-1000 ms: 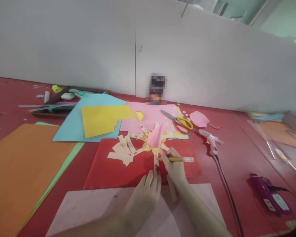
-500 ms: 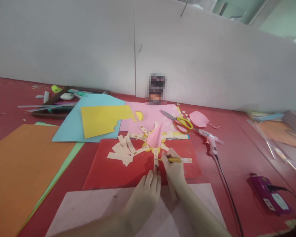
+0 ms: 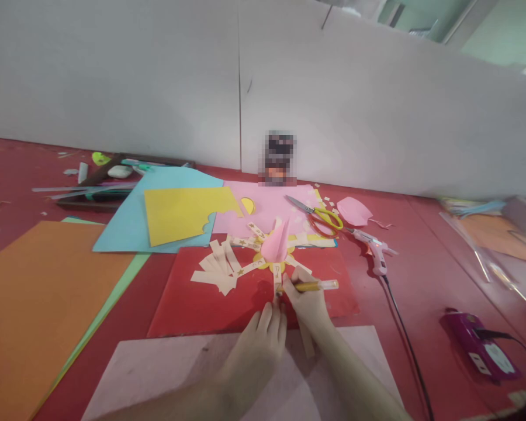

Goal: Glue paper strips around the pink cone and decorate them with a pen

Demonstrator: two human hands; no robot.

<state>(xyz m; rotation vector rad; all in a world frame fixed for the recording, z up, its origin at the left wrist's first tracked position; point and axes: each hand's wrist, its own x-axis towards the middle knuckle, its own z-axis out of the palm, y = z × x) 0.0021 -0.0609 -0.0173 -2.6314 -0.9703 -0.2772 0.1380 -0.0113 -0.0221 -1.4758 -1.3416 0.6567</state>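
Note:
In my right hand is a gold pen, its tip on a cream paper strip that bears small gold marks. My left hand lies with fingers stretched out over the red sheet, fingertips at the strip's near end. The strip runs out from a paper flower with a folded pink centre and yellow petals. Other strips around it carry gold stars and marks. Several plain cream strips lie fanned in a pile to the left.
Scissors and a pink glue gun lie to the right, its cord running toward me. A purple power socket sits farther right. Blue, yellow and orange sheets lie left, near a dark tray.
My right hand and the pen have shifted slightly down the strip, and more gold marking shows on it. My left hand has stayed in place.

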